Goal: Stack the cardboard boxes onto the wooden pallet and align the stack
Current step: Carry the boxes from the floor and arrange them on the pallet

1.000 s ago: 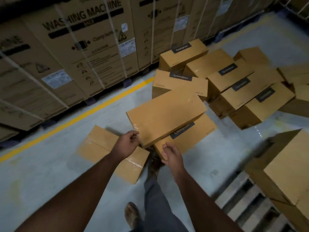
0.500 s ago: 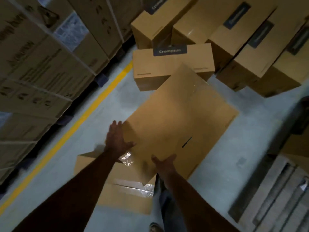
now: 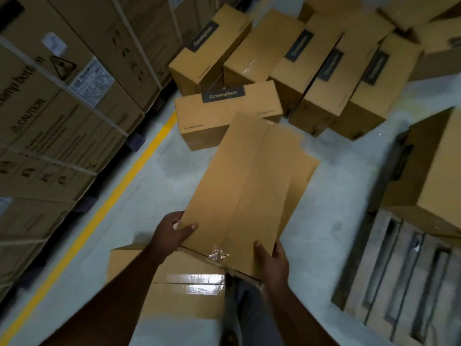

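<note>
Both hands clamp the near end of the long tan cardboard box [image 3: 249,186]: left hand [image 3: 172,232] on one corner, right hand [image 3: 270,255] on the other. Keep it level and swing right to the grey wooden pallet [image 3: 399,283]. Versus 0.5 s ago: box is raised and turned lengthwise, thumbs on top.

"Crompton" on a floor box's dark label [image 3: 222,95]; "CAUTION" on a large stacked carton [image 3: 62,121].
</note>
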Motion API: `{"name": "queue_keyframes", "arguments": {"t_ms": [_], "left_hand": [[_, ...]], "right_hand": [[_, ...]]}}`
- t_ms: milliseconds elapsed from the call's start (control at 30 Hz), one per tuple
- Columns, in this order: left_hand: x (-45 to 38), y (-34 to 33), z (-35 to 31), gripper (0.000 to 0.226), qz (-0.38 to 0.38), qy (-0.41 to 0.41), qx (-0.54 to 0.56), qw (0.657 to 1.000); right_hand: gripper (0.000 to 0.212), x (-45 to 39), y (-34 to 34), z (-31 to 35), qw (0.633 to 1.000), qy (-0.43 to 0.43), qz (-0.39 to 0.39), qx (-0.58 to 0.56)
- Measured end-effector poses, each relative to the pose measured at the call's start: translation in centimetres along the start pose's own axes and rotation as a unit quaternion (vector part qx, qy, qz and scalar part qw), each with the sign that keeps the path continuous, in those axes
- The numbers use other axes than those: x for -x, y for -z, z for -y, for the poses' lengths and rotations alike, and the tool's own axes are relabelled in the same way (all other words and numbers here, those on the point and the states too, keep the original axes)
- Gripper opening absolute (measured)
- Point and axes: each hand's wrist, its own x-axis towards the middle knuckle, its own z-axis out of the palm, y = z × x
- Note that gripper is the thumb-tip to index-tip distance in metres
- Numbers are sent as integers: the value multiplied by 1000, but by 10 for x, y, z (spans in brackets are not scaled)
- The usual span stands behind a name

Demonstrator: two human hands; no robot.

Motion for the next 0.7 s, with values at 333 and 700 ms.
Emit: {"name": "queue_keyframes", "arguments": {"t_ms": [333, 700], "left_hand": [[211, -72, -13, 32, 95, -8, 121, 988], [336, -216, -78, 79, 219, -32, -41, 974]], "right_hand": [[51, 149, 173, -26, 991, 131, -29, 0], [56, 252, 381, -81, 981, 152, -75, -98]]}}
